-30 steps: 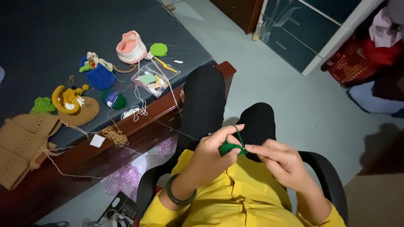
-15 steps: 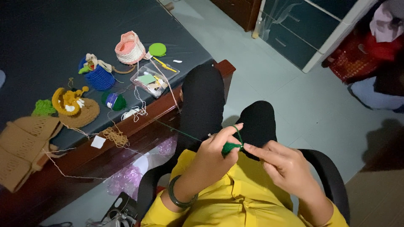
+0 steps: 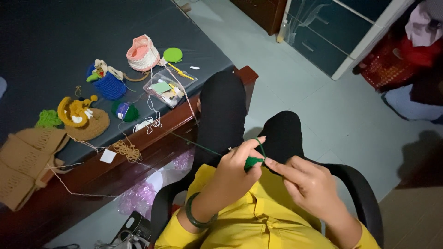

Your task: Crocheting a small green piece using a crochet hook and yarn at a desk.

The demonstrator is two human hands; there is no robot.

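Left hand [image 3: 230, 173]: fingers pinched on small dark-green crocheted yarn piece [image 3: 253, 162].
Right hand [image 3: 310, 182]: fingertips closed on same piece.
Far left: clear plastic box [image 3: 169, 88] on dark table [image 3: 50, 41].

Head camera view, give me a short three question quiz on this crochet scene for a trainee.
1. True or false: both hands meet at the small green crochet piece.
2. Which hand wears the dark green bangle: A, the left hand, or B, the right hand?
3. Fill in: the green yarn strand runs from the work towards the ______ with the finished items.

Key
1. True; fingers of both hands pinch it.
2. A, on the left wrist.
3. Table; it holds the pink basket, the blue basket and the clear plastic box.
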